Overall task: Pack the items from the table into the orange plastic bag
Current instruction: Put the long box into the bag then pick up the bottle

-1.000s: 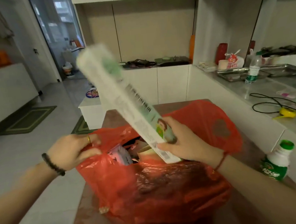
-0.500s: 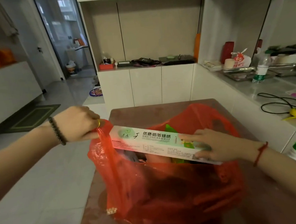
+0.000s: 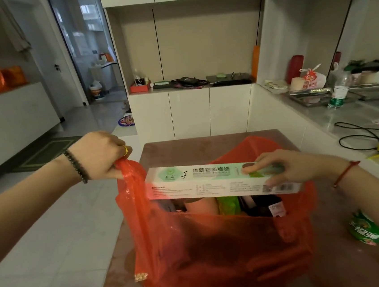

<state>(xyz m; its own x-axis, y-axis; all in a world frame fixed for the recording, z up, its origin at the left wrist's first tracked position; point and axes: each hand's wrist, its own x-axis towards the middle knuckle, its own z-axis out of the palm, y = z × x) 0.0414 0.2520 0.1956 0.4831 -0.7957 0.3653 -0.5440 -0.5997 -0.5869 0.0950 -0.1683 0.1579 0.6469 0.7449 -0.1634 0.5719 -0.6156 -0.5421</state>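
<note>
Head view, one moment of packing. Your left hand (image 3: 102, 156) is clenched around one handle of the orange plastic bag (image 3: 218, 245), pulling that handle up and to the left so the mouth stands open. Your right hand (image 3: 287, 168) grasps one long foil box (image 3: 220, 179), white and pale green with printed characters, fingers over its right end and thumb beneath. You hold the box level across the bag's mouth, its left end just beside the raised handle; it sits above the contents, not yet among them.

One bag stands on one brown table (image 3: 184, 148). Through its opening you see several packed items, among them one green packet (image 3: 229, 205) and one dark item with a white label (image 3: 266, 206); the rest are too shadowed to count.

One green bottle (image 3: 366, 232) stands on the table to the right of the bag, partly hidden behind your right forearm.

Your left wrist carries one dark beaded bracelet (image 3: 76, 165), and one gold ring (image 3: 125, 150) sits on a left finger. Your right wrist carries one red cord (image 3: 344, 172).
</note>
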